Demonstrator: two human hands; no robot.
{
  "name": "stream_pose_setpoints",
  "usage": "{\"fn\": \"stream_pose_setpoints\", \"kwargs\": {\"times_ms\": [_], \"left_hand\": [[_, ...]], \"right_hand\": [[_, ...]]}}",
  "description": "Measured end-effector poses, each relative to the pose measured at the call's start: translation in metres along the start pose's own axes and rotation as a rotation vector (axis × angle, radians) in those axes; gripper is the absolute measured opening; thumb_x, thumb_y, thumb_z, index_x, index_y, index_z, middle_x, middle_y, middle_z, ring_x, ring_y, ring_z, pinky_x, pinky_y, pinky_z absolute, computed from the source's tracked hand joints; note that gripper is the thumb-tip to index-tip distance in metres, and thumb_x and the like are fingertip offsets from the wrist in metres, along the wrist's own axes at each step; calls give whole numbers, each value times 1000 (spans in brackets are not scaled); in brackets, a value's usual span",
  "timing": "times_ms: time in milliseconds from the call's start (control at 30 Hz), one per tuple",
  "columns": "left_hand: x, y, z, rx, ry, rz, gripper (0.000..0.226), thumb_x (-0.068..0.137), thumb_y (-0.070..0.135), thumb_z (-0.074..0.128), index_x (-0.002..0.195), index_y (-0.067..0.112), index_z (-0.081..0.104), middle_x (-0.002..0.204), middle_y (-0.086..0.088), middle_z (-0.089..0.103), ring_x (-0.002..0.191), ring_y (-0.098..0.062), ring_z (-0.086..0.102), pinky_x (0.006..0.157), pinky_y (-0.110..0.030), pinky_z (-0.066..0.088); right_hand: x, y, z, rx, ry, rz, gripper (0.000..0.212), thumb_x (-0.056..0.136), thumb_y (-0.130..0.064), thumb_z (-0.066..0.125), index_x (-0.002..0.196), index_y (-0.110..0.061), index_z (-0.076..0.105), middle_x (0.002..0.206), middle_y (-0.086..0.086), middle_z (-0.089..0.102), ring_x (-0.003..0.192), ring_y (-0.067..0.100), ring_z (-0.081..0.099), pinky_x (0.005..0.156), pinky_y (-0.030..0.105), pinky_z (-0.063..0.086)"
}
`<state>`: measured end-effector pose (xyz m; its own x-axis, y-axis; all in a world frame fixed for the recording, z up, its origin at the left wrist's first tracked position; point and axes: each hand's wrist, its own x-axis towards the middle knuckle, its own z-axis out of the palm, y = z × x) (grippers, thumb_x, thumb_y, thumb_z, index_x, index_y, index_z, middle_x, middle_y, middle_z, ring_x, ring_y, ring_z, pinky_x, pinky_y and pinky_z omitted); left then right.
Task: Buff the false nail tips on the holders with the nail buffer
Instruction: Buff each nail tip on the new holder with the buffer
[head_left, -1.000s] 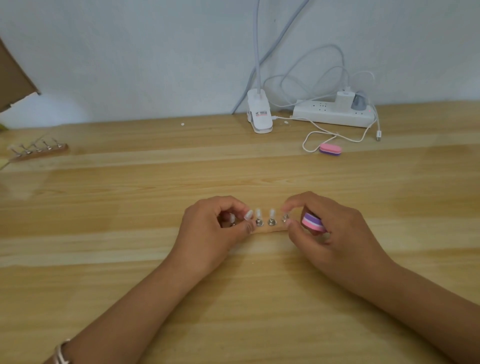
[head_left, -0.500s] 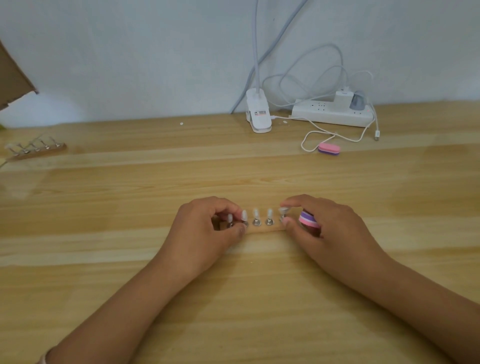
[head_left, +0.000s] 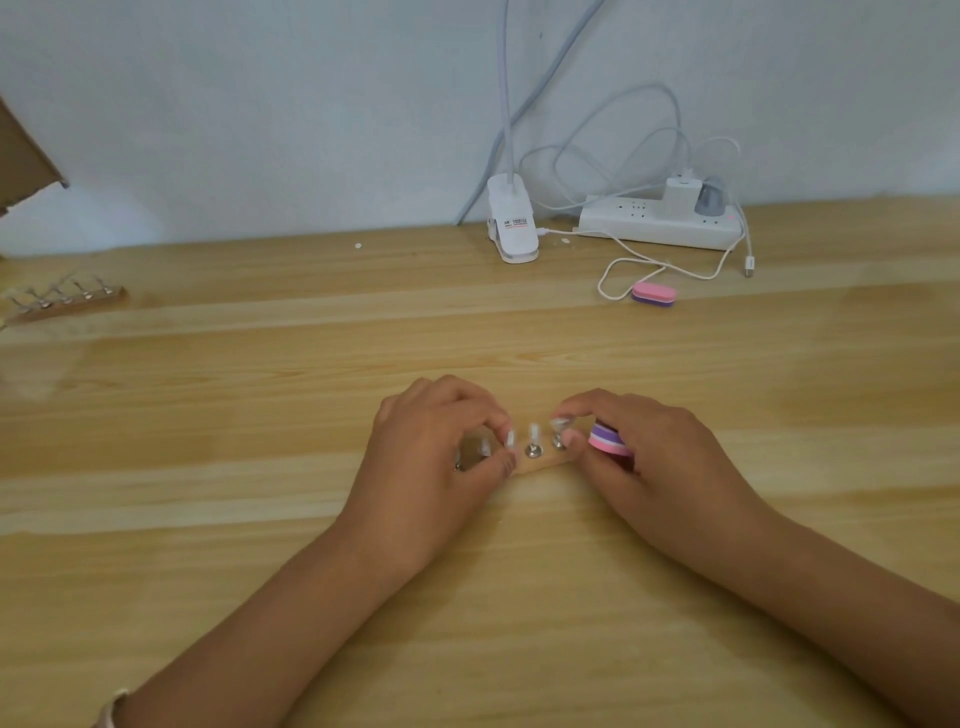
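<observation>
A spare holder (head_left: 65, 301) lies far left on the wooden table (head_left: 208, 519). Mid-table, the left hand (head_left: 431, 467) curls round the holder strip (head_left: 537, 466), pinching beside its white nail tips (head_left: 533, 432). The right hand (head_left: 670, 467) clasps the pink-and-purple nail buffer (head_left: 608, 440), its fingertips on the rightmost tip. Behind them, by the white wall, are a lamp clip (head_left: 511, 231), a second buffer (head_left: 653, 294) and a power strip (head_left: 649, 228).
</observation>
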<state>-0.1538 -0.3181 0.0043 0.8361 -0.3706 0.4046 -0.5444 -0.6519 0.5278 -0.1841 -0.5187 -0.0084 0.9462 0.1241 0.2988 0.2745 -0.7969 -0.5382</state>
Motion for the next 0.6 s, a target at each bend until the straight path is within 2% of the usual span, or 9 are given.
{"fn": "stream_pose_setpoints", "kwargs": {"times_ms": [67,167,267,333,400,467,533,600], "left_hand": [[-1,2,0,98,22,80,18,73,16,80,82,28,70,95,14,63,93,-13,57,88,-28,30],[-4,4,0,151,88,181,8,76,20,74,84,22,72,99,9,67,94,-17,60,92,-29,32],[-7,9,-5,68,211,211,5,79,20,68,83,18,71,102,9,71,93,-10,62,95,-28,37],[-11,13,-9,-8,281,191,5,77,16,73,82,17,71,93,11,73,85,-5,62,94,-29,40],[-14,18,-12,-92,264,150,5,77,22,72,82,21,72,84,16,71,80,0,62,89,-30,43],[-15,20,-14,-179,198,117,6,77,24,72,83,22,74,83,17,71,82,-1,64,83,-33,48],[-13,18,-14,-222,151,93,8,77,20,73,84,20,77,85,15,71,84,-6,65,77,-38,51],[-12,15,-13,-201,128,85,10,79,21,71,86,22,78,85,13,69,85,-11,63,77,-43,50]], "right_hand": [[0,-1,-1,8,-6,-1,22,94,-33,55,112,-31,67,101,-13,70,89,8,60,80,34,50],[0,-1,-1,12,-9,-9,22,94,-32,56,113,-31,67,100,-14,69,89,7,59,80,35,49],[0,-4,-1,40,41,7,28,89,-39,61,117,-36,62,75,-20,55,74,-2,53,68,22,38],[-2,-7,-5,140,78,14,34,82,-45,54,114,-37,51,70,-18,48,71,-2,53,61,14,32],[-5,-8,-9,261,108,-25,25,81,-37,43,105,-30,43,72,-18,47,63,5,49,57,15,30],[-6,-7,-12,332,126,-55,10,88,-20,40,97,-23,41,71,-14,45,59,7,42,54,16,29],[-7,-8,-13,347,120,-114,13,90,-11,39,96,-22,42,76,-13,46,64,4,44,59,11,32],[-7,-9,-12,332,105,-198,20,91,-10,40,105,-22,46,90,-19,50,82,0,52,74,6,35]]}}
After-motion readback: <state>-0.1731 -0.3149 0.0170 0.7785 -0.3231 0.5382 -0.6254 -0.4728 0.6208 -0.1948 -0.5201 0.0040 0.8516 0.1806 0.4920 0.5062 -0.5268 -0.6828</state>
